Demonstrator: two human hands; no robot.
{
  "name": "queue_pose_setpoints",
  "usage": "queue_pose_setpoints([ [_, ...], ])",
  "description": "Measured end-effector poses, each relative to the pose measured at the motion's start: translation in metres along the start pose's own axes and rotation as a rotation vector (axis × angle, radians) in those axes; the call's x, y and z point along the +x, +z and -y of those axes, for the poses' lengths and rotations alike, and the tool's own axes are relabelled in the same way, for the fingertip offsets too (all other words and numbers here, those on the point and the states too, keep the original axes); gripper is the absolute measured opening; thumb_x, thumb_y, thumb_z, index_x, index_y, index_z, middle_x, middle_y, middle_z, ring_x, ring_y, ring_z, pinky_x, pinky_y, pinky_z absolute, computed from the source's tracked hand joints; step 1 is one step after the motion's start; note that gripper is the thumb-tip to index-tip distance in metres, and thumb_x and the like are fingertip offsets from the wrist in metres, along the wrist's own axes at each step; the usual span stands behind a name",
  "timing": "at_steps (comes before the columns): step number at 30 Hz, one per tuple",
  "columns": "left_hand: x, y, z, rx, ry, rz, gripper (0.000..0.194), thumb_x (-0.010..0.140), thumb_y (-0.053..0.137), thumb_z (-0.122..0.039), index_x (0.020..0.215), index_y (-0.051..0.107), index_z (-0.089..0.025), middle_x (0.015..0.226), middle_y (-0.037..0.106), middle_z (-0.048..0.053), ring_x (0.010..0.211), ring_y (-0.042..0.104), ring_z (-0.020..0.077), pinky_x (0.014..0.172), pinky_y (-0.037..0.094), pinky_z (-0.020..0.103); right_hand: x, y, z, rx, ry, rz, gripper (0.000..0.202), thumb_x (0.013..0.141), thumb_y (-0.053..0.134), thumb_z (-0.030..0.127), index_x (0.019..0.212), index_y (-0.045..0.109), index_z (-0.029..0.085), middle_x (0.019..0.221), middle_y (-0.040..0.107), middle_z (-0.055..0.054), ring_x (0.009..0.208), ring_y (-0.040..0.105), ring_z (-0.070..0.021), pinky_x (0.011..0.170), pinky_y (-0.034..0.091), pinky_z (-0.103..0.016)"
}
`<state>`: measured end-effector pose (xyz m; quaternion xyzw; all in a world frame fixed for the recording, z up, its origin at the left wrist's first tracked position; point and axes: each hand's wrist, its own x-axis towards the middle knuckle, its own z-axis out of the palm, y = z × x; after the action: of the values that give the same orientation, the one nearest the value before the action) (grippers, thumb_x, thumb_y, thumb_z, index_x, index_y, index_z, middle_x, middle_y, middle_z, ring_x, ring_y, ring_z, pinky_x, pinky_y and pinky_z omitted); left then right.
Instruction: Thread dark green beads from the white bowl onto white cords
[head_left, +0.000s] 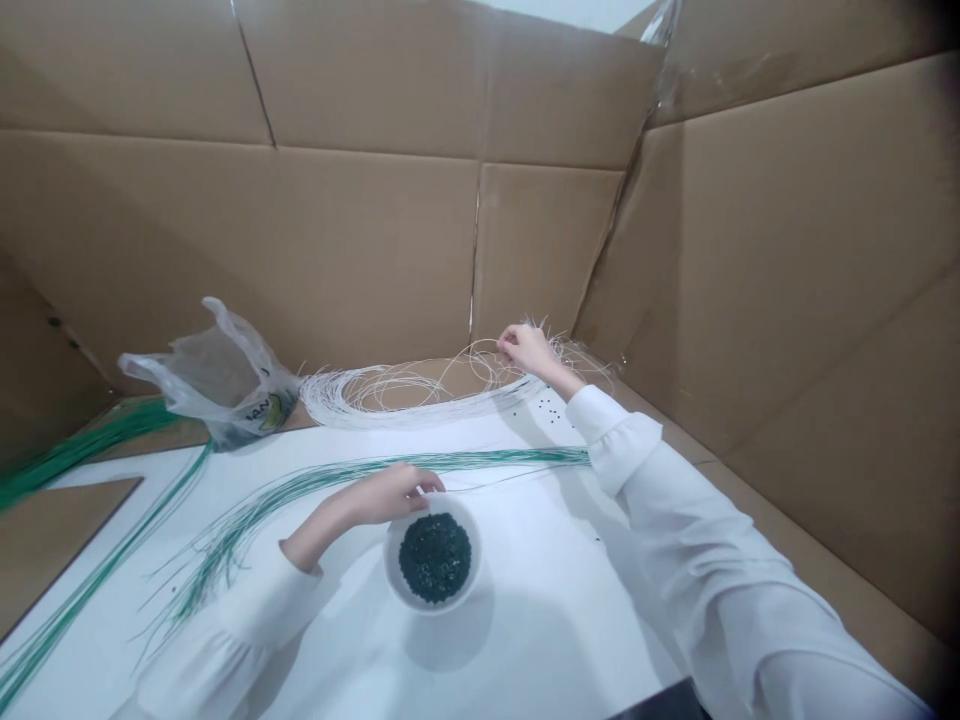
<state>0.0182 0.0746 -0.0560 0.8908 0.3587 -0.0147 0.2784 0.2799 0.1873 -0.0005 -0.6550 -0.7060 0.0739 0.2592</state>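
Note:
A white bowl [391, 575] filled with small dark green beads [435, 558] stands on the white tabletop. My left hand [397, 492] is at the bowl's far rim, fingers curled together; what they pinch is too small to make out. A thin strand runs from near those fingertips to the right. Farther off, my right hand [527, 348] pinches a thin white strand over the right end of a coiled bundle of white strands [352, 405]. Between the hands lies a bundle of green strands [330, 472], fanned out at its left end.
At the left, a plastic bag [217, 385] stands beside more green strands [97, 440]. Small dark beads [551, 405] lie scattered below my right hand. Cardboard walls [360, 240] enclose the back and sides. A dark object [664, 702] shows at the bottom edge.

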Motion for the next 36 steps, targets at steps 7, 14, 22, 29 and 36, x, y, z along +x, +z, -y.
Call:
queue_pose_setpoints([
  [7,-0.02,-0.003,-0.002,0.053,-0.062,-0.049,0.032,0.069,0.043,-0.01,0.091,0.064,-0.018,0.089,0.068,0.002,0.077,0.06,0.0148,0.064,0.041,0.02,-0.008,0.023,-0.008,-0.066,0.023,0.073,0.014,0.071,0.052,0.011,0.075,0.065,0.011,0.069,0.067,-0.008,0.069,0.061,-0.0143,0.066,0.042,-0.02],
  [14,-0.045,0.0,-0.002,-0.037,-0.055,-0.193,0.033,0.071,0.039,-0.01,0.087,0.066,-0.017,0.085,0.068,0.001,0.074,0.06,0.0129,0.066,0.042,0.019,-0.012,0.047,-0.018,-0.094,0.081,0.182,0.012,0.071,0.054,0.01,0.073,0.066,0.009,0.066,0.067,-0.009,0.065,0.063,-0.0126,0.061,0.042,-0.016],
  [22,-0.056,0.0,0.01,-0.172,-0.124,-0.144,0.03,0.069,0.044,-0.014,0.09,0.065,-0.012,0.083,0.067,0.005,0.065,0.06,0.0137,0.057,0.045,0.02,-0.013,0.055,-0.021,-0.142,0.111,0.266,0.014,0.078,0.051,0.013,0.08,0.064,0.01,0.073,0.068,-0.008,0.066,0.063,-0.0114,0.06,0.043,-0.016],
  [29,-0.055,0.011,0.024,-0.375,-0.198,-0.086,0.031,0.068,0.047,-0.02,0.091,0.063,-0.008,0.087,0.064,0.009,0.064,0.059,0.015,0.051,0.048,0.022,-0.017,0.064,-0.022,-0.287,0.161,0.354,0.028,0.084,0.049,0.03,0.107,0.052,0.013,0.105,0.056,-0.008,0.089,0.057,-0.0169,0.075,0.048,-0.036],
  [36,-0.069,0.013,0.03,-0.38,-0.19,-0.131,0.041,0.077,0.046,-0.039,0.104,0.06,-0.013,0.097,0.065,0.008,0.072,0.062,0.0167,0.065,0.048,0.025,-0.026,0.067,-0.019,-0.464,0.175,0.284,0.023,0.083,0.048,0.019,0.103,0.056,0.01,0.102,0.057,-0.014,0.095,0.057,-0.0218,0.077,0.046,-0.034],
])
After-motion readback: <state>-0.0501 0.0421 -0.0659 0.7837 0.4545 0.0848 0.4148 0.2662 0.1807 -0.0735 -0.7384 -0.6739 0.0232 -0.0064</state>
